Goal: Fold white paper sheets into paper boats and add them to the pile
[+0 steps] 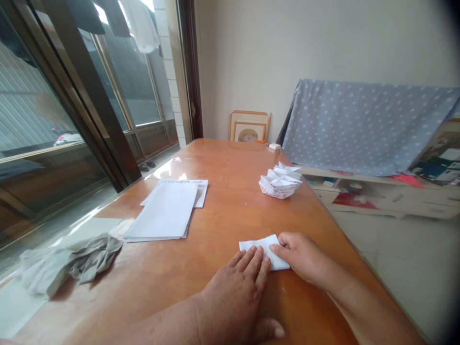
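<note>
A small folded white paper (259,246) lies flat on the wooden table (223,211) near its front right. My left hand (237,292) rests palm down with its fingertips pressing on the paper's near edge. My right hand (302,256) lies beside it, thumb and forefinger pinching the paper's right side. Further back on the right sits a pile of folded white paper boats (281,180).
A stack of white sheets (167,211) lies at mid-left. A crumpled grey cloth (72,263) sits at the left edge by the glass door (53,110). A small white box (274,146) and a framed picture (248,127) are at the far end. A covered shelf (362,129) stands to the right.
</note>
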`<state>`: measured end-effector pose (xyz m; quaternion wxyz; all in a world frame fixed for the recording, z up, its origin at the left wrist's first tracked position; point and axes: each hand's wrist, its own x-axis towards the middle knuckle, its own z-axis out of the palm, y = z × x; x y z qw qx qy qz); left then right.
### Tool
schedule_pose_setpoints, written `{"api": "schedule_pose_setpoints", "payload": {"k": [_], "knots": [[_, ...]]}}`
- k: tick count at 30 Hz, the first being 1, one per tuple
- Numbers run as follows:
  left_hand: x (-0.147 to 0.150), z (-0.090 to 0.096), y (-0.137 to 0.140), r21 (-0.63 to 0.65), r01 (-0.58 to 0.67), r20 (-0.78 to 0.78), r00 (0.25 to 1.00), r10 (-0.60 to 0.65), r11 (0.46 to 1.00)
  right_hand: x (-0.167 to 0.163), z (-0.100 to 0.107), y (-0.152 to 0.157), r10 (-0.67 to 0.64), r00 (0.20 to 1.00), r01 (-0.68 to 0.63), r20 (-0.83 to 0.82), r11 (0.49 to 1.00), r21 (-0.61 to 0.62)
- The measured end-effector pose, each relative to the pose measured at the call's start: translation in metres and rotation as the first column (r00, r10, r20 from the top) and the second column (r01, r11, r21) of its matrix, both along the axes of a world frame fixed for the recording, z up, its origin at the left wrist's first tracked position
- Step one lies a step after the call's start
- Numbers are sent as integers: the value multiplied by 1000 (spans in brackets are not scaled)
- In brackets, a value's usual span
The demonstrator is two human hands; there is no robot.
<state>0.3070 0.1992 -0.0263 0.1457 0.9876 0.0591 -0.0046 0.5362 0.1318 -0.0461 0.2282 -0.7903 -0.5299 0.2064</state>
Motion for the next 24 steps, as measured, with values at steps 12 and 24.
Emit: {"api": "schedule_pose_setpoints", "payload": {"k": [12, 24], "knots": [[1, 2, 1, -16, -6, -11, 1000, 6, 1000, -1, 1, 1, -8, 999, 9, 39, 1000, -4], [0, 7, 1, -48, 6, -38, 999, -8, 999, -2, 5, 1, -23, 993, 26, 116, 999, -23]]}}
